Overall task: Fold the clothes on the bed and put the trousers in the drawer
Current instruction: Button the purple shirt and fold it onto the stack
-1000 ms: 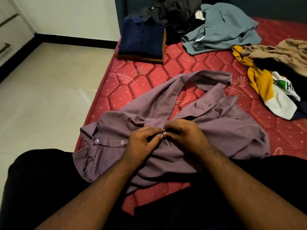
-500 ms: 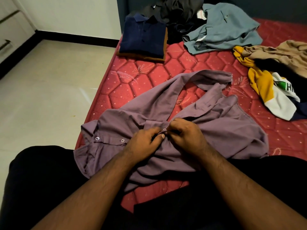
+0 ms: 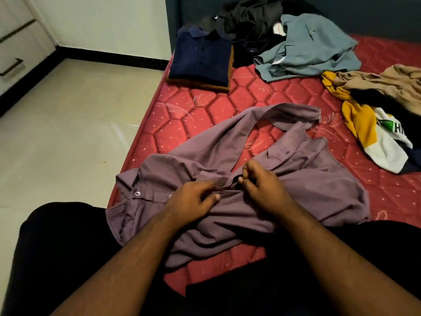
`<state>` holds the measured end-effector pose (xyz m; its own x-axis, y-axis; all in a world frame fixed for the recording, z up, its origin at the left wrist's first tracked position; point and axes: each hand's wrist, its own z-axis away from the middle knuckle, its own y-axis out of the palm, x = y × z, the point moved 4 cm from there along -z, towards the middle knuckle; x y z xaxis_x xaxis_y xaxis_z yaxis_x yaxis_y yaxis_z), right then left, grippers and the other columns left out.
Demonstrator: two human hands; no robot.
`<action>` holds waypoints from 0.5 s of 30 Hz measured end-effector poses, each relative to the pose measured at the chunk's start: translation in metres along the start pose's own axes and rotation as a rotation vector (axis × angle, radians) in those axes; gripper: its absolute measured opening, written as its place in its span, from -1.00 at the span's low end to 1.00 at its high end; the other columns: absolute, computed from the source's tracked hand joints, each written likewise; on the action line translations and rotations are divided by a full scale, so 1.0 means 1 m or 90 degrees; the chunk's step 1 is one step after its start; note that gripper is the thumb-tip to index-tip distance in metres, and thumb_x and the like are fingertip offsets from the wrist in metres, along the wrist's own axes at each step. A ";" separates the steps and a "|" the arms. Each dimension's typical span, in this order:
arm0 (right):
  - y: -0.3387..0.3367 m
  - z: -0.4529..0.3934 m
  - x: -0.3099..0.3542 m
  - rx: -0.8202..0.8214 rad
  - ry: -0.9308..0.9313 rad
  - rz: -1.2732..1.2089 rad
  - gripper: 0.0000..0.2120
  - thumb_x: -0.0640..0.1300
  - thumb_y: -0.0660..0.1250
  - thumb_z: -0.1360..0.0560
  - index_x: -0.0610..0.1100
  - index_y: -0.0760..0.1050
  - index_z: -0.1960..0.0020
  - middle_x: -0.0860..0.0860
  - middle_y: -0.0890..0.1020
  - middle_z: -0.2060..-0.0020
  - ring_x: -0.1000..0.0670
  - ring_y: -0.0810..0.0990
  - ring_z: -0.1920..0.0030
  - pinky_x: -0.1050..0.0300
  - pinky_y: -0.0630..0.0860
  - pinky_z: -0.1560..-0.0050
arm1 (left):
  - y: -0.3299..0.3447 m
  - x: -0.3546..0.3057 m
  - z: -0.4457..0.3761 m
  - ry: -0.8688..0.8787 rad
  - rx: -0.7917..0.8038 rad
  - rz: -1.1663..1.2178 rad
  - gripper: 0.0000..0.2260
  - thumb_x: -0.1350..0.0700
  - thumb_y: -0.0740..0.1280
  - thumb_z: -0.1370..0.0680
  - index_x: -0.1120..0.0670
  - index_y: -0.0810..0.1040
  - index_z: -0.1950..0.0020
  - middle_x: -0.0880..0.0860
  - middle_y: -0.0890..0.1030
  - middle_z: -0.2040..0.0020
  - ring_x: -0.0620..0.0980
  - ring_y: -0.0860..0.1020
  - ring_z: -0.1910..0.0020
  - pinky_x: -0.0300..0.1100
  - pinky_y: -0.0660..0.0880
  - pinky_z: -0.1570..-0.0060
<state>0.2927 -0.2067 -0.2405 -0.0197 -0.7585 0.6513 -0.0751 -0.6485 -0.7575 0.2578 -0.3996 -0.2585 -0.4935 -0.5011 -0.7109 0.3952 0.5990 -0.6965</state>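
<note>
1. One red quilted bed [image 3: 227, 115] filled most of what I saw from the head camera, and I place everything else against it.
2. Across the near half of the bed lay the purple shirt [image 3: 303, 190], crumpled and open at the front, its lower edge over my dark-clad lap; two snap studs showed on its left front band.
3. At the far end of the bed sat a heap of dark clothes [image 3: 248, 21], with a grey-blue shirt [image 3: 312, 49] sprawled just beside it, unfolded.
4. Toward the bed's right edge I saw a tangle of a tan garment [image 3: 387, 85] and a yellow and white shirt [image 3: 373, 137], touching each other.
5. At the bed's far left corner a navy polo shirt [image 3: 200, 58] lay folded on top of a brown folded piece.
6. I could not tell which of these were the trousers.
7. Off the bed's left side, across the pale floor, stood a white drawer unit [image 3: 16, 51].
8. My left hand [image 3: 191, 201] lay on the purple shirt's front band, fingers curled into the cloth and gripping it.
9. My right hand [image 3: 262, 185], just beside the left, pinched the shirt's other front edge between thumb and fingers.
</note>
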 end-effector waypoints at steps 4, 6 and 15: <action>-0.013 0.002 -0.018 0.167 0.062 0.139 -0.93 -0.17 0.38 -0.46 -0.03 0.51 0.15 0.06 0.62 0.21 0.00 0.58 0.13 0.16 0.44 0.14 | -0.029 0.014 0.001 -0.010 -0.035 -0.008 -0.76 -0.02 0.28 -0.47 0.08 0.68 0.07 -0.05 0.61 0.22 -0.24 0.49 0.23 -0.35 0.41 0.17; -0.011 0.005 -0.015 0.212 0.053 0.151 -0.91 -0.18 0.38 -0.46 -0.04 0.64 0.07 0.04 0.68 0.12 0.04 0.62 0.06 0.18 0.50 0.02 | -0.036 0.017 0.004 -0.027 -0.024 -0.057 -0.73 -0.02 0.28 -0.42 0.06 0.70 0.04 -0.03 0.59 0.20 -0.18 0.52 0.21 -0.36 0.39 0.17; 0.005 0.005 -0.003 0.299 0.009 0.263 -0.76 -0.04 0.35 -0.46 0.14 0.63 -0.10 0.12 0.63 -0.08 0.03 0.58 -0.12 0.15 0.49 -0.13 | -0.022 -0.005 -0.003 -0.105 0.092 -0.239 -0.79 -0.07 0.30 -0.40 0.04 0.58 0.11 0.07 0.55 0.07 0.13 0.55 0.02 -0.04 0.50 0.04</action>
<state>0.2979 -0.2082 -0.2459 0.0328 -0.9541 0.2978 0.3880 -0.2624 -0.8835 0.2491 -0.4083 -0.2399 -0.4982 -0.7675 -0.4035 0.3214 0.2688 -0.9080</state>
